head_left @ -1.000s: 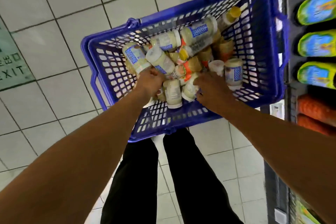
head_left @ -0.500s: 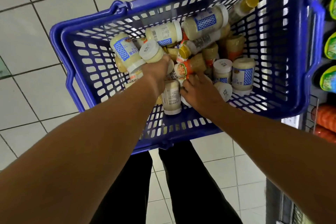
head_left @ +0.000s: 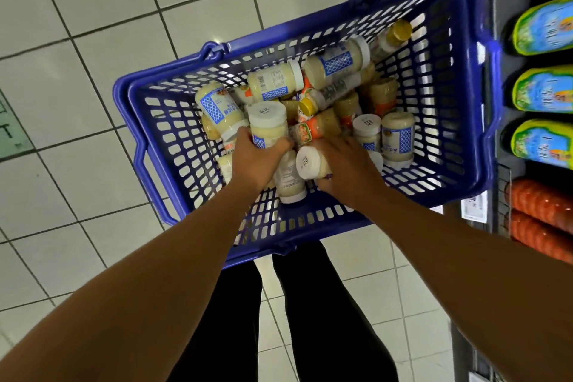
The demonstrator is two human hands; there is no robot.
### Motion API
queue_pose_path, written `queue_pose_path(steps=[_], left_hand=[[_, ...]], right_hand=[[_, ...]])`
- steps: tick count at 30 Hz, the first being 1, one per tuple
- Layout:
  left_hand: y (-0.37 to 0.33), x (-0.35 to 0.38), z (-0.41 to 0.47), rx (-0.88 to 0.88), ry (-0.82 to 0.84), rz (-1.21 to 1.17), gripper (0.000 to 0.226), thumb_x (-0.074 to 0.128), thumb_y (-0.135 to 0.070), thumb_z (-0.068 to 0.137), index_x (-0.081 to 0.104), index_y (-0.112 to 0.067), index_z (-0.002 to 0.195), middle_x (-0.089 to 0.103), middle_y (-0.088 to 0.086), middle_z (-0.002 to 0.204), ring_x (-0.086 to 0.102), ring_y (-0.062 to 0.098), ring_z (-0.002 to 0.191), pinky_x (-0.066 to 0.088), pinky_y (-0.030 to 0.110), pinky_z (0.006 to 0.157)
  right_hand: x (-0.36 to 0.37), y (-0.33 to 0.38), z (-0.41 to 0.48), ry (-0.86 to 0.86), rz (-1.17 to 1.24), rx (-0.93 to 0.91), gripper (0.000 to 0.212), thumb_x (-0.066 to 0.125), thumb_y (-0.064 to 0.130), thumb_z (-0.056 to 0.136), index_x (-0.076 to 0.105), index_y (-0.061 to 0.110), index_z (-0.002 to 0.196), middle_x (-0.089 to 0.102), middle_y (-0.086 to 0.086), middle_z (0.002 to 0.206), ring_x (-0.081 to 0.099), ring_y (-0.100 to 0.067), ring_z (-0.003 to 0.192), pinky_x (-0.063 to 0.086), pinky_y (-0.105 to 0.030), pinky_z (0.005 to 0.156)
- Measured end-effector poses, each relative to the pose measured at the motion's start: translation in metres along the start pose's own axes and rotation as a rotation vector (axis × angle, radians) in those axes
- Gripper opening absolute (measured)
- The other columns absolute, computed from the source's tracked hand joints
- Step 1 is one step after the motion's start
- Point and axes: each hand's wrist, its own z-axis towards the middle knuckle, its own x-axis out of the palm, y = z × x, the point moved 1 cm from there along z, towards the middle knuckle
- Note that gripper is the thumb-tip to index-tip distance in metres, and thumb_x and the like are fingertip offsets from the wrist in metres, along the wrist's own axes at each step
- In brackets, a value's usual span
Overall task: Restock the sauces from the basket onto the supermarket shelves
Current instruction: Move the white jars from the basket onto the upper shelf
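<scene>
A blue plastic basket stands on the tiled floor, holding several pale sauce jars with white caps and blue labels, plus a few orange-labelled bottles. My left hand grips one white-capped jar upright, raised a little above the pile. My right hand grips another white-capped jar, cap pointing left. Two more jars stand upright just right of that hand. A yellow-capped bottle lies in the far corner.
Supermarket shelves run along the right edge, stocked with green-and-blue labelled bottles and orange packs below. The basket's right rim touches the shelf front. A price tag hangs there. My legs stand below the basket.
Both hands have closed round jars: the left has lifted one upright out of the pile, the right has taken one near the basket's front. The view has shifted right toward the shelves.
</scene>
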Motion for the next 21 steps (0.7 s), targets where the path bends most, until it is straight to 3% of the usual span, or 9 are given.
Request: queue_pose_path(steps=[4,6,9,11,14,16,21], left_hand=[[-0.015,-0.019,-0.015,0.044,0.142,0.028,0.038,0.076,-0.024,0.079,0.054,-0.027,0.109,0.068,-0.004,0.101,0.068,0.007,0.089,0.055,0.031,0.075],[-0.029,-0.028,-0.027,0.033,0.222,0.028,0.036,0.075,-0.024,0.078,0.055,-0.033,0.106,0.069,-0.003,0.104,0.068,0.009,0.093,0.056,0.034,0.079],[-0.057,-0.038,-0.054,0.036,0.322,0.021,0.042,0.077,-0.029,0.074,0.056,-0.040,0.109,0.070,-0.002,0.113,0.068,0.019,0.104,0.059,0.044,0.086],[-0.076,-0.045,-0.076,0.062,0.380,0.018,0.050,0.078,-0.032,0.071,0.056,-0.041,0.115,0.071,-0.003,0.115,0.068,0.020,0.106,0.058,0.043,0.085],[-0.104,-0.059,-0.109,0.111,0.457,0.026,0.050,0.078,-0.029,0.074,0.056,-0.043,0.118,0.072,-0.008,0.111,0.070,0.013,0.103,0.058,0.037,0.084],[-0.125,-0.068,-0.132,0.138,0.506,0.035,0.055,0.078,-0.032,0.073,0.057,-0.039,0.124,0.073,-0.010,0.110,0.070,0.012,0.102,0.058,0.032,0.082],[-0.182,-0.086,-0.196,0.219,0.554,0.051,0.072,0.081,-0.047,0.059,0.054,-0.037,0.125,0.073,-0.009,0.110,0.071,0.012,0.100,0.060,0.033,0.077]], right_hand=[[-0.015,0.010,-0.018,-0.100,0.638,0.266,0.070,0.085,0.017,0.071,0.052,0.018,0.133,0.057,0.002,0.128,0.051,-0.019,0.118,0.045,-0.035,0.098],[-0.026,0.019,-0.030,-0.162,0.848,0.358,0.061,0.085,0.017,0.071,0.055,0.026,0.123,0.060,0.012,0.115,0.056,-0.009,0.105,0.047,-0.023,0.085],[-0.052,0.036,-0.053,-0.266,1.046,0.419,0.051,0.085,0.017,0.072,0.062,0.029,0.116,0.068,0.013,0.105,0.064,0.003,0.091,0.052,-0.013,0.068],[-0.072,0.048,-0.071,-0.324,1.128,0.429,0.046,0.085,0.017,0.073,0.065,0.034,0.111,0.072,0.013,0.100,0.067,0.004,0.087,0.053,-0.014,0.066],[-0.103,0.068,-0.099,-0.385,1.223,0.410,0.045,0.085,0.021,0.072,0.066,0.035,0.111,0.072,0.008,0.107,0.068,-0.010,0.100,0.056,-0.025,0.077],[-0.125,0.082,-0.119,-0.435,1.295,0.380,0.045,0.083,0.024,0.068,0.066,0.036,0.109,0.073,0.007,0.109,0.068,-0.012,0.103,0.056,-0.024,0.078],[-0.185,0.127,-0.166,-0.545,1.542,0.308,0.043,0.080,0.009,0.076,0.067,0.028,0.113,0.074,0.001,0.111,0.070,-0.020,0.106,0.059,-0.032,0.080]])
